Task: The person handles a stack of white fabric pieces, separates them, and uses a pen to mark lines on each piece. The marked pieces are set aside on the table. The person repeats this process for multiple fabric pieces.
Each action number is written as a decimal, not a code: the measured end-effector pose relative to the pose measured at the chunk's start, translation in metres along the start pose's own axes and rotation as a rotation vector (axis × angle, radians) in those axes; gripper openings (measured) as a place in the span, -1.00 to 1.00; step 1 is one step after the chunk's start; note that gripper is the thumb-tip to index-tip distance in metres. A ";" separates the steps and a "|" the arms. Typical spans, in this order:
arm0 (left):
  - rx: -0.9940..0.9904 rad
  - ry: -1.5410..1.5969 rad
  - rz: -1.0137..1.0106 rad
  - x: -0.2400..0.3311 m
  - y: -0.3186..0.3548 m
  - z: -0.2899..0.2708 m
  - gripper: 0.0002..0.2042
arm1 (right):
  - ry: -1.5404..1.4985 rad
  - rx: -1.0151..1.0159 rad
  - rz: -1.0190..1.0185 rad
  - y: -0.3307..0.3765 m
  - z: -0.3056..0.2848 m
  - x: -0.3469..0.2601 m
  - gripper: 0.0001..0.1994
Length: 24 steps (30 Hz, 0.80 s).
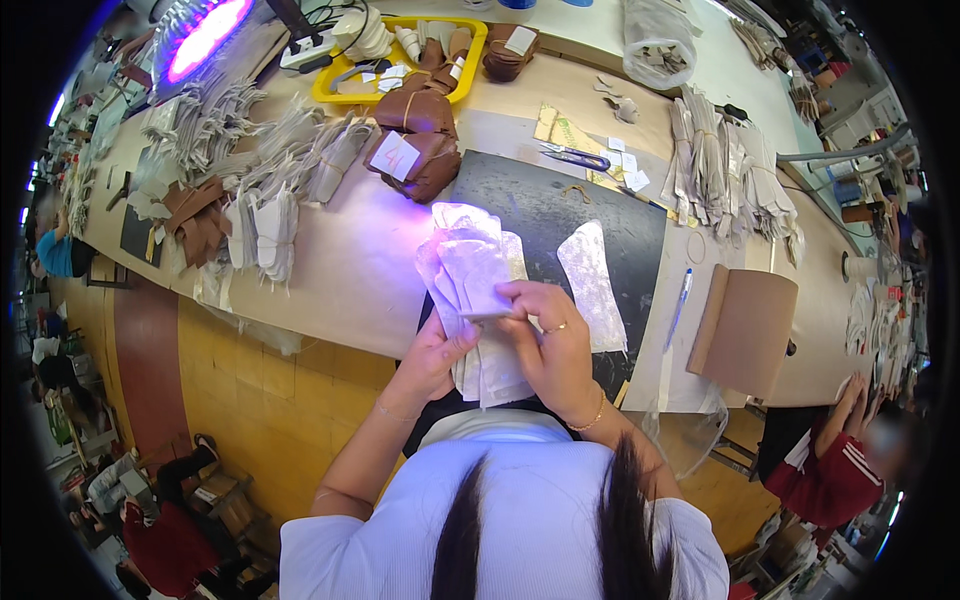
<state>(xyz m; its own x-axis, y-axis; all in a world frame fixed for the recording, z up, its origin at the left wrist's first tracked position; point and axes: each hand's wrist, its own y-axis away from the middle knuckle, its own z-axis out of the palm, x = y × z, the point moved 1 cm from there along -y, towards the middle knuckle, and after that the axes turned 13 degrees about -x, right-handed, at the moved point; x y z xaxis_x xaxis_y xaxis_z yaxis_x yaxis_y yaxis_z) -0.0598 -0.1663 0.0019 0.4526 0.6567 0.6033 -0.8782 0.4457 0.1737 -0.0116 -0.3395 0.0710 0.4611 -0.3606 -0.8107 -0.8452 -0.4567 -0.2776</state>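
Observation:
Close in front of me, a loose stack of pale, curved cut pieces (470,262) is held between both hands, over the front edge of the table. My left hand (432,358) grips the stack from its left side, thumb on top. My right hand (548,335) pinches the top piece near its lower right corner, fingers bent; a ring sits on one finger. More pale pieces (495,370) hang below between the hands. Just right of them, a single whitish piece (595,280) lies flat on the black mat (510,185).
Banded brown piece bundles (425,165) lie beyond the mat, near a yellow tray (470,75). Blue-handled scissors (580,158) rest at the mat's far edge. Piles of pale strips (275,225) cover the left; a brown curled sheet (750,330) and a pen (682,295) lie right. A co-worker (830,460) sits at right.

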 end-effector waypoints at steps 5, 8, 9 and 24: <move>-0.016 -0.014 -0.002 0.004 0.004 -0.004 -0.26 | -0.172 -0.084 -0.060 0.020 -0.010 0.003 -0.81; -0.035 -0.001 -0.040 0.009 0.002 0.009 -0.28 | -0.281 -0.074 -0.058 0.022 -0.016 0.006 -0.84; -0.041 0.018 -0.038 0.009 0.002 0.012 -0.29 | -0.248 -0.095 -0.069 0.020 -0.018 0.002 -0.84; -0.014 -0.192 0.017 0.006 -0.004 0.016 -0.37 | -0.502 -0.023 0.168 0.022 -0.033 -0.012 -0.34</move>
<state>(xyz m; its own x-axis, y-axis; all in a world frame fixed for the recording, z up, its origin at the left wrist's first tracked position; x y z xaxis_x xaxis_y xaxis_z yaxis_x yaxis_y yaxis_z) -0.0556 -0.1741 0.0172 0.3990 0.5364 0.7436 -0.8825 0.4450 0.1525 -0.0268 -0.3726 0.0917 0.1287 0.0002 -0.9917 -0.8875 -0.4461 -0.1153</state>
